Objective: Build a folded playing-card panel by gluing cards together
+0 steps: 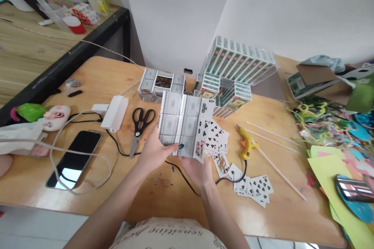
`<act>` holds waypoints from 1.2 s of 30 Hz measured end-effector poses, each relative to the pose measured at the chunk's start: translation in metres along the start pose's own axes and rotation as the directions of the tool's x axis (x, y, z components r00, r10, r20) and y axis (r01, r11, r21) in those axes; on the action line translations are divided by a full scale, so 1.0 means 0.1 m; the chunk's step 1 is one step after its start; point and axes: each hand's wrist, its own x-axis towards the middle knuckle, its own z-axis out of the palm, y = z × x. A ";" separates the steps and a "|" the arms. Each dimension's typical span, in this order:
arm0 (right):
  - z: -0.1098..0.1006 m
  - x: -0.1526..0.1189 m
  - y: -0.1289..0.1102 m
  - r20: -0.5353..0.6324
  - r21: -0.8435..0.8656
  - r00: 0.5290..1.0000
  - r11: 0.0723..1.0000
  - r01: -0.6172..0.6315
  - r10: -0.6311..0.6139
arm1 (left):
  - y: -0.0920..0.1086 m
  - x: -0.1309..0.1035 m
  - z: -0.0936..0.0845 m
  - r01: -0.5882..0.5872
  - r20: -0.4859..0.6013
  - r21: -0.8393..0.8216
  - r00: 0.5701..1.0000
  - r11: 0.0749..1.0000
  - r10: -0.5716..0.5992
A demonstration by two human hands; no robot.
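Both of my hands hold a folded panel of joined playing cards (172, 118), its patterned grey backs facing up and a strip of card faces along its right side. My left hand (156, 146) grips the lower left edge, thumb lying over the front. From below, my right hand (197, 169) supports the lower edge; its fingers are partly hidden behind the panel. Fanned club cards (216, 136) and a face card (221, 163) lie just right of the panel. Behind it stands a box-like structure covered in cards (150, 81).
Black scissors (141, 122) and a phone (74, 159) lie left. To the right are a yellow glue gun (247, 146) with its cord, white glue sticks (273, 138) and spade cards (253, 188). Stacked card boxes (238, 62) stand behind; craft scraps (318, 124) crowd the right edge.
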 end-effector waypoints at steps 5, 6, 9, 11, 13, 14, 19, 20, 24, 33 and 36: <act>-0.06 0.04 0.02 -0.042 -0.068 0.999 0.998 0.005 -0.008 | 0.01 0.00 0.02 -0.002 -0.002 -0.003 1.000 1.000 0.002; -0.07 0.04 0.03 -0.067 -0.089 0.997 0.996 0.020 -0.026 | 0.01 -0.01 0.02 0.001 0.000 -0.006 1.000 1.000 -0.001; -0.09 0.07 0.07 -0.105 -0.137 0.991 0.988 0.072 -0.086 | 0.02 -0.02 0.03 0.013 0.003 -0.029 1.000 1.000 -0.012; -0.10 0.08 0.09 -0.102 -0.203 0.988 0.974 0.098 -0.120 | 0.01 -0.02 0.04 0.021 0.005 -0.053 1.000 0.998 -0.021; -0.10 0.09 0.11 -0.105 -0.295 0.980 0.946 0.131 -0.169 | 0.00 0.00 0.05 0.018 0.016 -0.085 1.000 0.996 -0.017; -0.11 0.10 0.11 -0.116 -0.347 0.973 0.926 0.151 -0.202 | -0.01 0.01 0.06 0.011 0.020 -0.104 1.000 0.995 -0.009; -0.15 0.10 0.12 -0.165 -0.644 0.899 0.735 0.213 -0.405 | -0.09 0.03 0.05 -0.043 0.073 -0.184 0.996 0.982 0.057; -0.15 0.10 0.11 -0.156 -0.685 0.886 0.694 0.221 -0.437 | -0.11 0.03 0.05 -0.042 0.091 -0.211 0.994 0.977 0.063; -0.16 0.11 0.10 -0.141 -0.713 0.875 0.661 0.236 -0.464 | -0.18 0.02 0.11 0.046 0.033 -0.253 0.999 0.966 -0.039; -0.26 0.15 0.03 -0.015 -0.304 0.995 0.949 0.085 -0.094 | -0.20 0.07 0.23 0.206 0.021 -0.376 0.977 0.904 -0.214; -0.33 0.18 0.09 -0.052 -0.446 0.984 0.885 0.130 -0.171 | -0.20 0.08 0.21 0.208 0.009 -0.365 0.976 0.907 -0.220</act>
